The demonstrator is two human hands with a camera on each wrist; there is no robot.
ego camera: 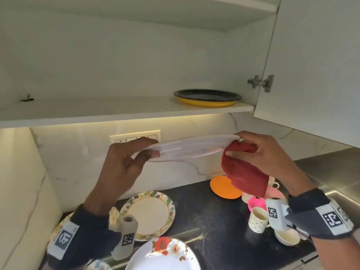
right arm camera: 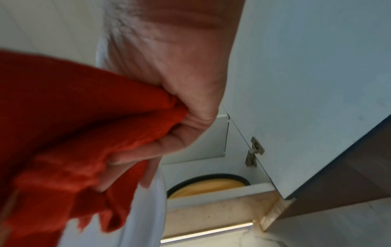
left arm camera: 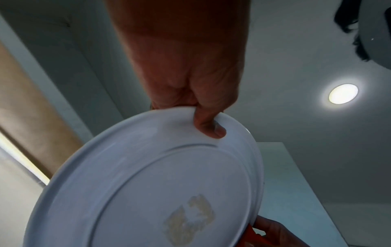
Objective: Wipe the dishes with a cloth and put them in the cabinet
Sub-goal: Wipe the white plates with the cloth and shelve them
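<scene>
left hand (ego camera: 124,162) pinches white plate (ego camera: 187,149) at its 9 o'clock rim | right hand (ego camera: 261,152) grips red cloth (ego camera: 243,172) against plate's 3 o'clock edge | plate held near-flat below cabinet shelf (ego camera: 97,112) | yellow plate (ego camera: 207,98) on shelf at 1 o'clock

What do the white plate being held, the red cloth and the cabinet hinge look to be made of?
White plate: smooth, slightly glossy, probably melamine or glazed ceramic; the look leaves it open. A faded stamp marks its underside.
Red cloth: soft woven fabric, matte, hanging in folds; the weave shows in the right wrist view.
Hinge: bare silvery metal with a dull shine.
</scene>
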